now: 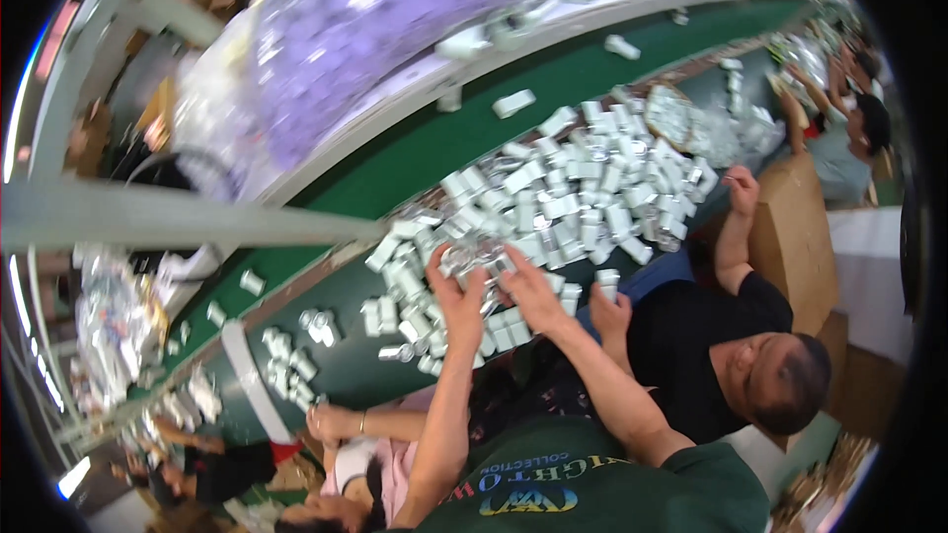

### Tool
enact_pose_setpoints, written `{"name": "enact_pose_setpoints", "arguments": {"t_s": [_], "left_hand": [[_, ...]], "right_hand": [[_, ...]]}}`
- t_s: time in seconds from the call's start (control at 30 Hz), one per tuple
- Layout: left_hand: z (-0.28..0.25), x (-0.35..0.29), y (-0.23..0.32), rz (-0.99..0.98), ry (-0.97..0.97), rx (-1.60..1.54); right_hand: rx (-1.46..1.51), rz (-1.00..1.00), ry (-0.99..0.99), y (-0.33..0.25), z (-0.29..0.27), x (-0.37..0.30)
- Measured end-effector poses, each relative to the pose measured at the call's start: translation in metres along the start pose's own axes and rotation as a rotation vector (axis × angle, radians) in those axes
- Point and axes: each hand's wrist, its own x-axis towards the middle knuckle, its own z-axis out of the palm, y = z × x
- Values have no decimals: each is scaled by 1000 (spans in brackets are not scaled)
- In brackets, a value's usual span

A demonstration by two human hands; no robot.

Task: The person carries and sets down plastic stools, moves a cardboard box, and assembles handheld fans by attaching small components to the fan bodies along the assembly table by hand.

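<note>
Over the near edge of a large heap of small pale, box-shaped pieces [583, 178], my two hands work close together. My left hand [459, 301] has its fingers curled round a cluster of clear, shiny pieces [472, 257]; what kind they are is too small to tell. My right hand [533, 294] grips the other side of that cluster, thumb toward the left hand. More pale pieces lie under and around both wrists, some in neat rows.
Dark green work surface [355, 370] beneath the heap; a raised white shelf [405, 104] behind it bears a bag of purple pieces [385, 20]. At right a co-worker's hand [612, 311] holds a pale piece; another person's hand [334, 422] is at left. A grey post [197, 222] crosses the left side.
</note>
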Motion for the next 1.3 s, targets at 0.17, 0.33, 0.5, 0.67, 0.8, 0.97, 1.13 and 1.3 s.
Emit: {"name": "enact_pose_setpoints", "arguments": {"t_s": [0.17,0.33,0.5,0.67,0.8,0.97,1.13,1.3], "left_hand": [[20,22,-12,-59,-49,-219],[49,44,-27,-128,-80,-195],[59,48,-29,-268,-136,-230],[57,47,-49,-433,-189,-285],[50,45,-48,-425,-158,-206],[50,48,-53,-403,-211,-165],[41,43,-53,-389,-181,-132],[35,34,-44,-401,-191,-214]], "right_hand": [[-771,-279,-13,-30,-18,17],[-707,-189,-203,-57,-100,46],[-762,-345,835,-28,-299,165],[-1164,-72,925,9,-490,197],[-1220,34,670,1,-508,227],[-1228,52,629,-5,-524,235],[-1216,52,637,-11,-513,239],[-1243,-157,834,-11,-504,224]]}}
